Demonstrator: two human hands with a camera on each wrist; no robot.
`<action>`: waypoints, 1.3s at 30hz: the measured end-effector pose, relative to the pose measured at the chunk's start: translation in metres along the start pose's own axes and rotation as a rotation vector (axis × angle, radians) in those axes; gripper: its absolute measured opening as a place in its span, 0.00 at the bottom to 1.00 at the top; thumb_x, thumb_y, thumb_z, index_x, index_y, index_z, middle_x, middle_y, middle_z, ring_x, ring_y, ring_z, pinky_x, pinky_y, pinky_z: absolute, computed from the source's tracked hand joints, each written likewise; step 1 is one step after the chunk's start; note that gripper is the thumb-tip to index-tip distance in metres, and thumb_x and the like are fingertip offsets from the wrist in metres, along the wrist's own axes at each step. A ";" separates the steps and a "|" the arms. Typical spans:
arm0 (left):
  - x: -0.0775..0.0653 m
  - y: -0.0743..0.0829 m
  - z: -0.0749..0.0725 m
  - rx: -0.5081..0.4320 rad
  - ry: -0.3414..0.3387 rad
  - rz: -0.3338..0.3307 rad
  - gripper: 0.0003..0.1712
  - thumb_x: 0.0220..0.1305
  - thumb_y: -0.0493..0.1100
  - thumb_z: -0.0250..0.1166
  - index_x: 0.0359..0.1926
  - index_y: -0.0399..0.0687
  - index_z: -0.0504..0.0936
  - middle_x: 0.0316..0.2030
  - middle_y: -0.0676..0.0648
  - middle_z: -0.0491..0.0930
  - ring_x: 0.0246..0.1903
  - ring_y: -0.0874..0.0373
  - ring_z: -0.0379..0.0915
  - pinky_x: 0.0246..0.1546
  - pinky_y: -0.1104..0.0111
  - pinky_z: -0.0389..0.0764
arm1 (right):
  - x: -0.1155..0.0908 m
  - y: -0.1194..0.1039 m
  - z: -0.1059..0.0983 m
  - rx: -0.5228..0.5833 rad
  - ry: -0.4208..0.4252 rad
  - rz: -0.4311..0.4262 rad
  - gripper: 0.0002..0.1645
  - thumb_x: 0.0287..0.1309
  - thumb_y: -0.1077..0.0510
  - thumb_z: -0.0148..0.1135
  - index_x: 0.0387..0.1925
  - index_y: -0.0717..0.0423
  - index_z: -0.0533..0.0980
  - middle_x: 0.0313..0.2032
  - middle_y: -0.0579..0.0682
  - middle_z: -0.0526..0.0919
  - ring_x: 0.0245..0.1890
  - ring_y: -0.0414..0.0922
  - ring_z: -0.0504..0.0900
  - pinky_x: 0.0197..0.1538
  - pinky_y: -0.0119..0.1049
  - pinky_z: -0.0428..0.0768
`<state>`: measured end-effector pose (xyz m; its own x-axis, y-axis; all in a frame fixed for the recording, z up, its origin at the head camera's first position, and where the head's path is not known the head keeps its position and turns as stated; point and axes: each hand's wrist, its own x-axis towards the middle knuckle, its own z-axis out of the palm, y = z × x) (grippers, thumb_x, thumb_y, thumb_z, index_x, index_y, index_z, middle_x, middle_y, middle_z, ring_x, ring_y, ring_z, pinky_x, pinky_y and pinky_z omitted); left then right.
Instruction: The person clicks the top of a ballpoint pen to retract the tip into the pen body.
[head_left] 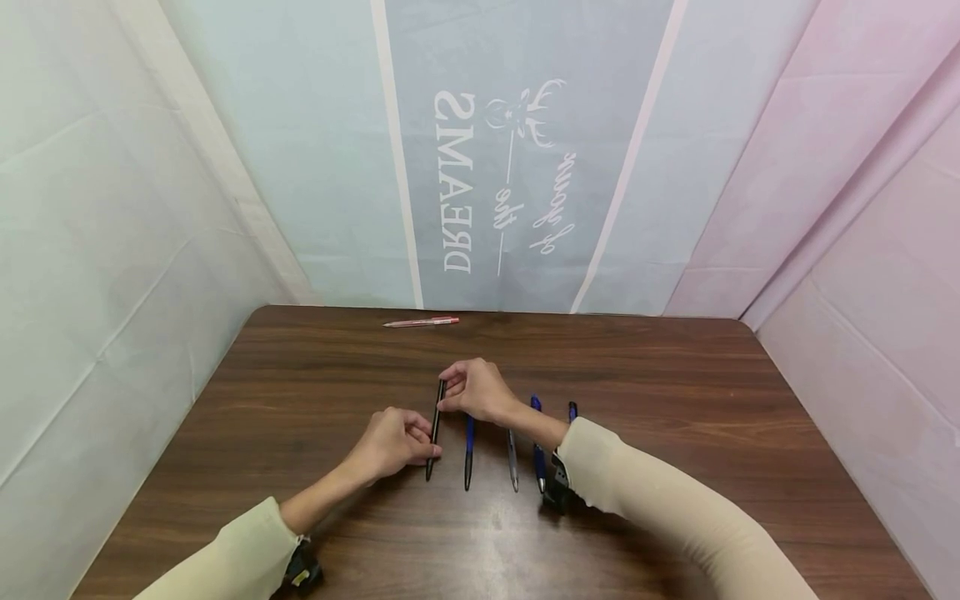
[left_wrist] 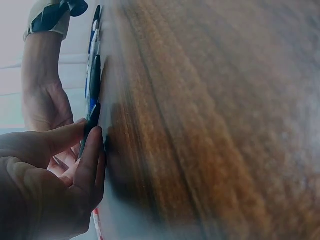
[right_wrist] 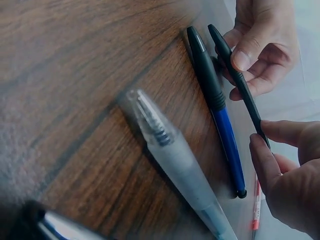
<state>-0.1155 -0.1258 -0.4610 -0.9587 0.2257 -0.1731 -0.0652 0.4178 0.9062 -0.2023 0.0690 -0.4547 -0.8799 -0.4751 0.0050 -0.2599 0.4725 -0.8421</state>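
Observation:
Both hands pinch a slim black pen [head_left: 436,433] that points away from the body. My left hand [head_left: 393,442] has thumb and fingers on its near end, and my right hand [head_left: 480,392] grips the far end. In the right wrist view the black pen [right_wrist: 247,100] runs between the two sets of fingertips. Just to its right lies a blue pen with a black grip [head_left: 468,454], partly covered by the right hand. A clear-barrelled pen [head_left: 512,462] and a blue pen [head_left: 539,462] follow in the row, under the right wrist.
Another blue pen [head_left: 573,411] shows beyond the right sleeve, mostly covered by the forearm. A clear pen with a red end [head_left: 422,322] lies crosswise near the back edge of the brown wooden table [head_left: 660,358]. Fabric hangings [head_left: 345,167] enclose the back and sides.

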 end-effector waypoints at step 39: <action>0.003 0.003 0.000 0.233 0.020 0.030 0.17 0.51 0.37 0.85 0.38 0.38 0.86 0.26 0.52 0.85 0.27 0.63 0.81 0.28 0.74 0.82 | 0.000 -0.007 0.003 -0.323 -0.018 -0.142 0.21 0.51 0.62 0.84 0.47 0.64 0.87 0.36 0.53 0.92 0.36 0.43 0.90 0.40 0.31 0.89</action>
<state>-0.1189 -0.1233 -0.4587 -0.9646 0.2246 -0.1381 0.0266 0.6039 0.7966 -0.1993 0.0634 -0.4504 -0.8194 -0.5649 0.0977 -0.4943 0.6098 -0.6195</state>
